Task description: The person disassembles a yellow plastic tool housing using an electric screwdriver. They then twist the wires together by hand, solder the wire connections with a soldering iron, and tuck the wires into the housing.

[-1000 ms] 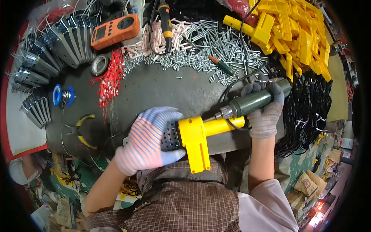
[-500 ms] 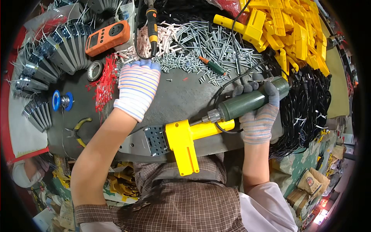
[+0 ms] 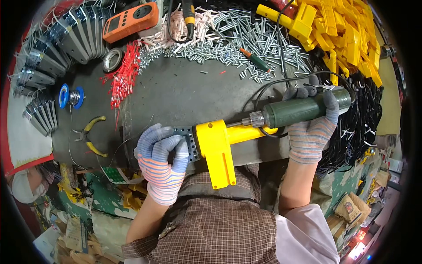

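Observation:
My left hand point(image 3: 163, 160), in a striped glove, has its fingers curled at the perforated metal plate point(image 3: 190, 141); whether a small part is pinched there is hidden. The plate joins a yellow plastic housing point(image 3: 215, 152) with a yellow handle point(image 3: 250, 134) pointing right, at the front edge of the dark worktop point(image 3: 176, 92). In my right hand point(image 3: 311, 132), also gloved, is a green electric screwdriver point(image 3: 296, 110), its fingers wrapped around the body. The tool's bit points left and meets the housing's upper right side.
Behind lie screws point(image 3: 259, 33), pale pink parts point(image 3: 204, 26), red-sleeved pieces point(image 3: 123, 81) and an orange meter point(image 3: 132, 22). Yellow housings point(image 3: 351, 39) and black cables point(image 3: 358, 119) are at the right. Pliers point(image 3: 90, 136) and a wire spool point(image 3: 71, 97) lie left.
My left hand went from the plate to the small screws, then came back to the plate. My right hand, still holding the screwdriver, has shifted a little to the right.

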`<state>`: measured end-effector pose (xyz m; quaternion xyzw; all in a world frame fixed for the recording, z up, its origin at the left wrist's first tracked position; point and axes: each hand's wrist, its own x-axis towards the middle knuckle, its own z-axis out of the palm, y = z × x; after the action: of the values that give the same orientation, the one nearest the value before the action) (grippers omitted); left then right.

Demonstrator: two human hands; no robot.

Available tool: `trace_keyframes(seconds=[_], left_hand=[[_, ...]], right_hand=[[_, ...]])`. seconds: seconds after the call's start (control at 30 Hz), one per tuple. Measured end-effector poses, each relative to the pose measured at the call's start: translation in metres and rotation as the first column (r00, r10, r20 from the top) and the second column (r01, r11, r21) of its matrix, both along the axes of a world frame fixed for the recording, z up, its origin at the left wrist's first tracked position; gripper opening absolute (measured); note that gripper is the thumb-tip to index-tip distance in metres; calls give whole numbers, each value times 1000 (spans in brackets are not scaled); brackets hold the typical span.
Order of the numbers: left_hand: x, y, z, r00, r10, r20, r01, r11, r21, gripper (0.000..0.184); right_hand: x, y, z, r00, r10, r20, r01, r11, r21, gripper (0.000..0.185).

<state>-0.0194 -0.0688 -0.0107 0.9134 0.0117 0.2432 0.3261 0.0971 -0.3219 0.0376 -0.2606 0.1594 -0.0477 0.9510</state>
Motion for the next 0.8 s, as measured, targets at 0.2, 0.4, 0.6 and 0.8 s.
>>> trace_keyframes(seconds=[0.2,0.4,0.6,0.8], left_hand=[[11,-2,1,998,-51,44,48,997,60,12],[11,0,-1,994,-94,62,92,995,36,11],[12,-2,3,995,-87,56,85,996,42,11],[13,-2,0,997,-65,48,64,998,18,14]], right_hand=[[-4,0,3,1000,-26,16,26,999,-39,41],[-5,0,0,997,-21,72,23,999,-39,30],[0,2,-6,985,42,167,-60,993,102,29],[2,1,-12,996,23,90,-37,987,158,28]])
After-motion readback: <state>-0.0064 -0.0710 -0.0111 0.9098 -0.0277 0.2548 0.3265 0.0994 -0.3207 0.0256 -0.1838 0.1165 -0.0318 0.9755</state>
